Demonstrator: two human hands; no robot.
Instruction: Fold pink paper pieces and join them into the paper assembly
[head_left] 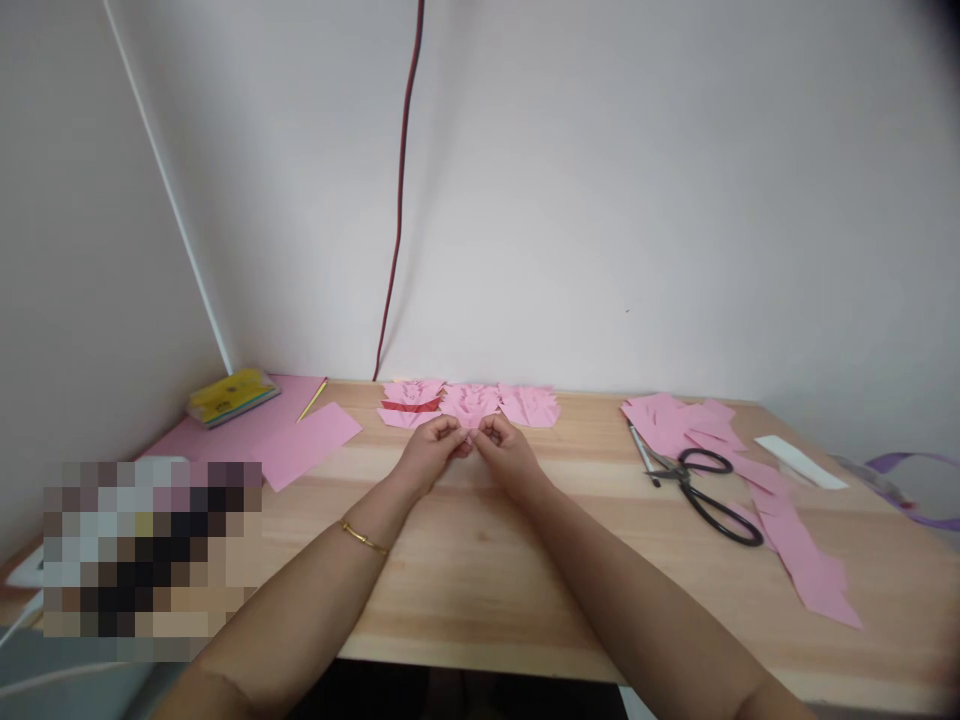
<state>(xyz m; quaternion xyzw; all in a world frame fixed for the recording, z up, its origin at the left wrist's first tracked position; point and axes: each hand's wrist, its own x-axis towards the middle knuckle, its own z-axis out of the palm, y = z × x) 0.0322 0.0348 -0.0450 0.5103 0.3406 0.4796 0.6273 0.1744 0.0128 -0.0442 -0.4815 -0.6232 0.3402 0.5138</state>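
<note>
My left hand and my right hand meet at the middle of the table, fingertips pinched close together. Between them shows a bit of folded pink paper, mostly covered by my fingers. Just beyond my hands, folded pink paper pieces lie in a row: a left group with a red strip across it, a middle group and a right group. The lower edge of the middle group is partly hidden behind my fingers.
To the right lie black-handled scissors, a pen, pink paper scraps and a white strip. At left are pink sheets, a pencil and a yellow pouch. A wall stands behind; a dark red cable hangs there.
</note>
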